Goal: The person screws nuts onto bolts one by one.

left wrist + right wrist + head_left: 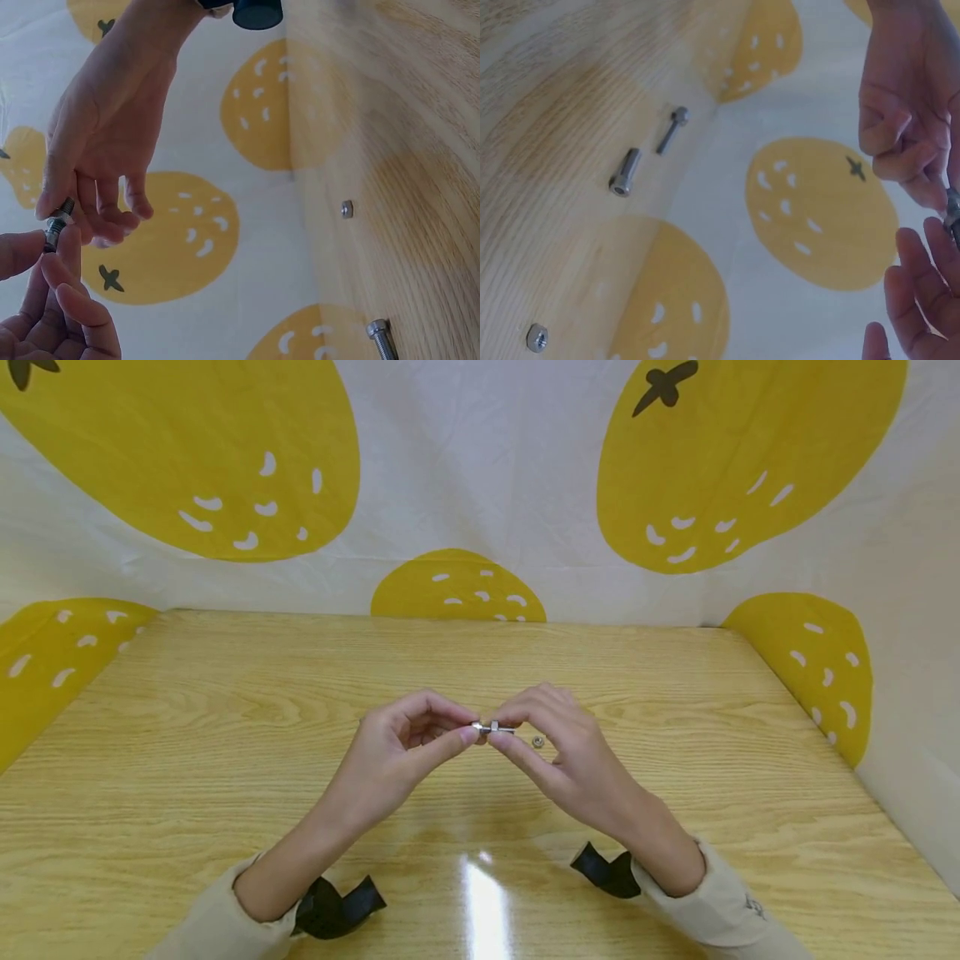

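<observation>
Between the two hands, above the wooden table, is a metal bolt (507,729) with a nut (495,727) around its shaft. The left hand (397,743) pinches the head end of the bolt between thumb and fingertips. From the other side, the right hand (558,747) holds the nut with thumb and index finger, while its other fingers are loosely bent in the left wrist view. A loose nut (537,742) lies on the table just beyond the right hand. In the right wrist view the held bolt (952,214) is partly cut off by the frame edge.
Two more bolts, one thicker (626,172) and one thinner (673,131), lie on the wooden table (225,693); in the head view the hands hide them. Behind the table hangs a white cloth (480,460) with yellow fruit prints. Black straps (341,908) hang at both wrists.
</observation>
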`<action>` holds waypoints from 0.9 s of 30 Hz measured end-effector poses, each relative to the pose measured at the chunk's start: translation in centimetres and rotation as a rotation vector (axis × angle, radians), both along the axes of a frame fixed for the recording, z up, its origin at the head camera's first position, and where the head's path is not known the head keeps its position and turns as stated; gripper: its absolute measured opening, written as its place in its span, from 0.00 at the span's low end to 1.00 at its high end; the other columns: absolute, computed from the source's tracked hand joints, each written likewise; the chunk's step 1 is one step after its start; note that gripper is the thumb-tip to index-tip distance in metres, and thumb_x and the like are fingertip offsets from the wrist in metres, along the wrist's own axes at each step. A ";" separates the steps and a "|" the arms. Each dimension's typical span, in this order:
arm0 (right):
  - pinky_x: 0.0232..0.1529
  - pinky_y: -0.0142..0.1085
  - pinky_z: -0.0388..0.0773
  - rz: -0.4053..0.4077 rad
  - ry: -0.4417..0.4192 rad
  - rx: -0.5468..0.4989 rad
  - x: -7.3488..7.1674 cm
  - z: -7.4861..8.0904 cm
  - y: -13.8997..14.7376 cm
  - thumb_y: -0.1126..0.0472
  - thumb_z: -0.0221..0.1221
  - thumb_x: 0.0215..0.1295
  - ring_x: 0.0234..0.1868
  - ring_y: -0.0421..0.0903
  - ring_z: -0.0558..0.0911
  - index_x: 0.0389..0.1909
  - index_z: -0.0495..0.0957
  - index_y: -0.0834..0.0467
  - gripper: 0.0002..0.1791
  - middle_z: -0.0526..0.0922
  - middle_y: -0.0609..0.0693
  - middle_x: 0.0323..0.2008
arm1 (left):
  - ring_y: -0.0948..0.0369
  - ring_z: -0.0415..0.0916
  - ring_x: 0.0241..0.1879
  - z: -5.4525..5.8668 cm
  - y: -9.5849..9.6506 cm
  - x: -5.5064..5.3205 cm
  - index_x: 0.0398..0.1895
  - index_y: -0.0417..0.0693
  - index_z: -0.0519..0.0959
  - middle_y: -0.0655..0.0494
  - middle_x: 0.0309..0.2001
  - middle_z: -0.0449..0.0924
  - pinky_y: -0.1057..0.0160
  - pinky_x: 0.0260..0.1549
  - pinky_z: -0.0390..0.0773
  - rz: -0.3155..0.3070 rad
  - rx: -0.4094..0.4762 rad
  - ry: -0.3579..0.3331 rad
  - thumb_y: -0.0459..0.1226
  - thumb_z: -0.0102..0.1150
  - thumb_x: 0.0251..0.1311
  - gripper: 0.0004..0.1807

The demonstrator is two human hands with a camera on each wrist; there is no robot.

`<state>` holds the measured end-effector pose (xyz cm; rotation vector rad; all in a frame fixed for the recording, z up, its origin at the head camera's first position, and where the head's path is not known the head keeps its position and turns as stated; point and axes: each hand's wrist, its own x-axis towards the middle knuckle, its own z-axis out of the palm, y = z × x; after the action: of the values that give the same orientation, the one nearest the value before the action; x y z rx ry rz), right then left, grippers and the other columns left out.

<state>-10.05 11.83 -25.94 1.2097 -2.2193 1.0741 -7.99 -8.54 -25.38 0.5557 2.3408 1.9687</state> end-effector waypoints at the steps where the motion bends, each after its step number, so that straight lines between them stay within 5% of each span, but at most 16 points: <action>1: 0.47 0.37 0.67 -0.003 0.003 0.002 0.0 -0.1 0.0 0.57 0.52 0.69 0.42 0.40 0.76 0.36 0.79 0.55 0.09 0.82 0.44 0.36 | 0.59 0.79 0.33 0.0 0.0 0.0 0.40 0.44 0.79 0.52 0.38 0.82 0.66 0.32 0.79 -0.003 0.001 0.004 0.37 0.61 0.59 0.09; 6: 0.47 0.38 0.68 -0.039 -0.055 0.033 0.0 -0.3 0.0 0.52 0.48 0.71 0.41 0.40 0.76 0.36 0.79 0.53 0.13 0.81 0.43 0.35 | 0.59 0.79 0.33 0.0 0.0 0.0 0.40 0.44 0.79 0.52 0.38 0.82 0.66 0.31 0.78 -0.006 0.000 0.010 0.37 0.61 0.58 0.09; 12: 0.44 0.35 0.71 -0.050 -0.075 0.010 0.3 -0.1 0.1 0.55 0.61 0.60 0.42 0.40 0.74 0.47 0.75 0.56 0.16 0.78 0.45 0.40 | 0.59 0.79 0.33 0.0 0.0 0.0 0.41 0.45 0.79 0.52 0.38 0.81 0.66 0.32 0.78 0.009 -0.022 0.000 0.37 0.60 0.59 0.09; 18: 0.43 0.34 0.71 0.007 0.042 -0.037 -0.1 -0.4 -0.2 0.61 0.61 0.61 0.39 0.41 0.74 0.42 0.74 0.59 0.10 0.78 0.47 0.38 | 0.58 0.79 0.34 0.0 0.0 0.0 0.41 0.45 0.79 0.52 0.38 0.81 0.65 0.33 0.79 0.004 -0.011 0.000 0.36 0.61 0.59 0.09; 27: 0.48 0.37 0.68 0.000 -0.041 -0.006 0.1 -0.2 -0.2 0.56 0.56 0.66 0.41 0.39 0.74 0.37 0.75 0.55 0.06 0.78 0.44 0.36 | 0.58 0.79 0.34 0.0 0.1 0.1 0.41 0.44 0.79 0.52 0.38 0.81 0.64 0.34 0.79 -0.006 -0.002 0.000 0.36 0.61 0.59 0.09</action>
<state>-9.93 11.64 -26.16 1.1951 -2.2450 1.1141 -7.91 -8.44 -25.41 0.5626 2.3380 1.9634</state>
